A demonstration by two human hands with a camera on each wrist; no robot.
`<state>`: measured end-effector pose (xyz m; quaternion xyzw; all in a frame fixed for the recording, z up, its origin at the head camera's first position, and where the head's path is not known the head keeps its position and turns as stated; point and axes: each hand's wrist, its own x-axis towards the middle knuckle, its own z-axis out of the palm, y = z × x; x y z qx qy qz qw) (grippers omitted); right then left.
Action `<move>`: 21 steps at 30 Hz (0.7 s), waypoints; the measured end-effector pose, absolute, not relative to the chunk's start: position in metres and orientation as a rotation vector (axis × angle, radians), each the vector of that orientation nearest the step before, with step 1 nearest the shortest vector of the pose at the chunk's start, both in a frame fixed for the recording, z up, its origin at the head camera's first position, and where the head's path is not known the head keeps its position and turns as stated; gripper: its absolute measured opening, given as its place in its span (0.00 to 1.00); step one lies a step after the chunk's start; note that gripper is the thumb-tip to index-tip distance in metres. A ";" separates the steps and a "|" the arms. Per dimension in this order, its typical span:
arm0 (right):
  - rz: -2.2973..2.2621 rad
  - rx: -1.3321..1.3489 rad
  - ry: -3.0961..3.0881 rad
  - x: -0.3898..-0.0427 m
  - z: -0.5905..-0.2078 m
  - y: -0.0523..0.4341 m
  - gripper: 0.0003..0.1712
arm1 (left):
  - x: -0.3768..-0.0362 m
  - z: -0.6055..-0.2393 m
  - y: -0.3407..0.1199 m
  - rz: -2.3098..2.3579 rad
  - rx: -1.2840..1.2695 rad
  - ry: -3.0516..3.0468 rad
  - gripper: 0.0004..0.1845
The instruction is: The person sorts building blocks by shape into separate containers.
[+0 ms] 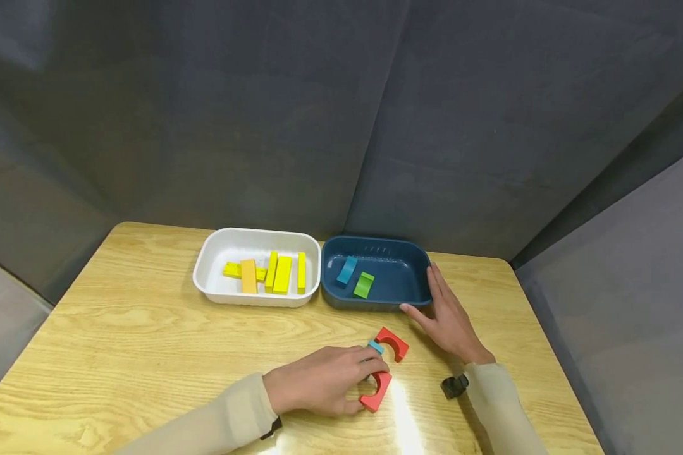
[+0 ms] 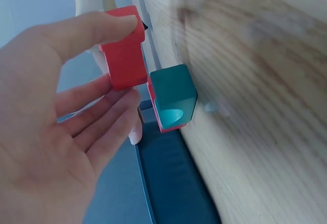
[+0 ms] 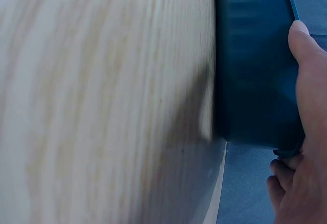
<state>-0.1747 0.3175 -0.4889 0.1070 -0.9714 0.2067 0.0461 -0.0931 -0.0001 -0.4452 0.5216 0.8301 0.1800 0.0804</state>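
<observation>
My left hand (image 1: pixel 332 379) pinches a red arch block (image 1: pixel 379 393) between thumb and fingertips, low over the table. In the left wrist view, the thumb lies along the top of this block. Just past the fingers are a second red arch block (image 1: pixel 394 343) and a teal block (image 2: pixel 174 94), partly hidden in the head view. My right hand (image 1: pixel 452 319) holds the near right corner of the dark blue bin (image 1: pixel 374 304), thumb at its front rim and fingers along its right side. A blue curved block (image 1: pixel 347 270) and a green curved block (image 1: pixel 363 285) lie inside.
Left of the blue bin, almost against it, stands a white bin (image 1: pixel 256 300) with several yellow blocks (image 1: pixel 282 275) and an orange block (image 1: pixel 249 276). Both bins are near the back edge of the wooden table (image 1: pixel 148 354). Dark cloth (image 1: pixel 233 126) hangs behind.
</observation>
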 end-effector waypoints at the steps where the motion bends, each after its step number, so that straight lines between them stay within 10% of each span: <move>1: 0.631 0.325 -2.965 -0.175 -0.489 0.318 0.65 | -0.094 -0.445 -0.001 0.556 1.547 2.479 0.32; 21: 0.635 0.307 -2.976 -0.177 -0.491 0.317 0.66 | -0.105 -0.436 -0.016 0.831 1.469 2.449 0.37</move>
